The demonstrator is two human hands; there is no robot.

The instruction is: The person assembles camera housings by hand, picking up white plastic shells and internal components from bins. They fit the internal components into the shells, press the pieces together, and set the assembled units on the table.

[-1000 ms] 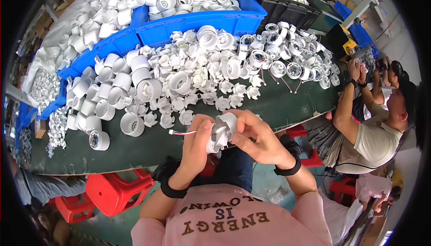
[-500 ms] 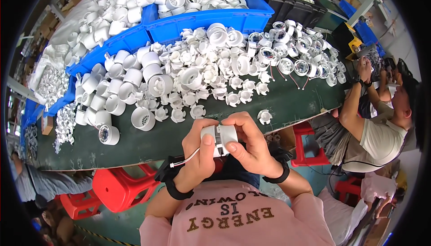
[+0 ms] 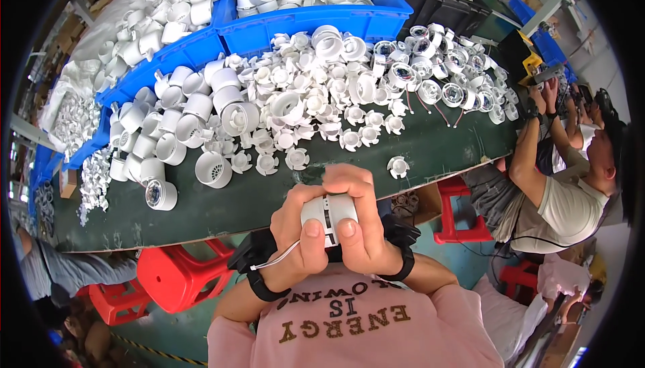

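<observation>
Between both hands, in front of my chest, sits a round white plastic housing (image 3: 341,211) with a dark slot along the seam between its two halves. My left hand (image 3: 296,215) is closed around the left half, its thumb on the near side. Around the right half my right hand (image 3: 363,217) is closed too, thumb pressed near the seam. A thin white cable (image 3: 277,258) with a small plug hangs out beside my left wrist. The housing's underside is hidden by my fingers. Beyond my hands lies a single white finned part (image 3: 398,166) on the green table (image 3: 269,208).
White cups (image 3: 213,169) and a heap of finned parts (image 3: 295,112) cover the table. Lens units with wires (image 3: 451,96) lie right. Blue bins (image 3: 316,24) and a black crate (image 3: 440,12) stand behind. A co-worker (image 3: 568,193) sits right; a red stool (image 3: 176,280) stands left.
The two halves of the housing have come closer together, narrowing the gap between them. My right hand has turned and wrapped further over its half, thumb now upright.
</observation>
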